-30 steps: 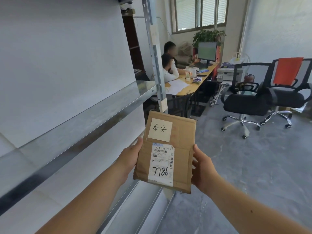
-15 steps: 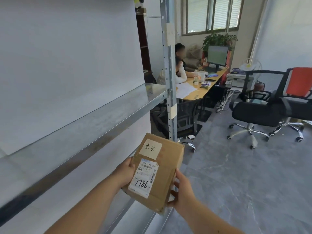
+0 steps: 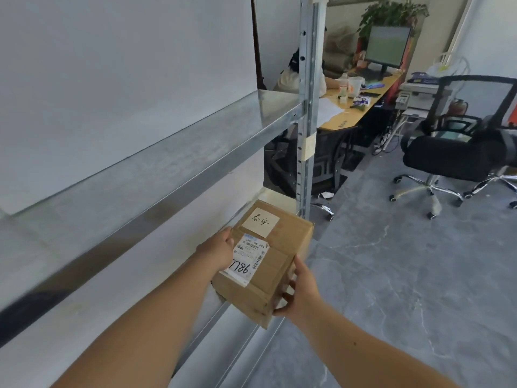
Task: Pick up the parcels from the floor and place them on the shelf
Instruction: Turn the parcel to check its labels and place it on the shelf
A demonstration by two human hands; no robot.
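A brown cardboard parcel [image 3: 275, 273] with a white shipping label and a handwritten note is held between both hands. My left hand [image 3: 216, 252] grips its left edge and my right hand [image 3: 299, 294] holds its near right corner. The parcel is tilted and hovers at the front edge of the lower metal shelf [image 3: 223, 345], just left of the upright post [image 3: 307, 107]. Above it the upper metal shelf [image 3: 156, 158] runs bare along the white wall.
Black office chairs [image 3: 453, 158] stand on the grey floor at right. Behind the post, a person sits at a wooden desk [image 3: 361, 107] with a monitor [image 3: 387, 46] and a plant. A printer stand sits beside the desk.
Both hands have lowered the parcel and carried it left, in toward the lower shelf. My view has tipped downward and moved closer to the shelving.
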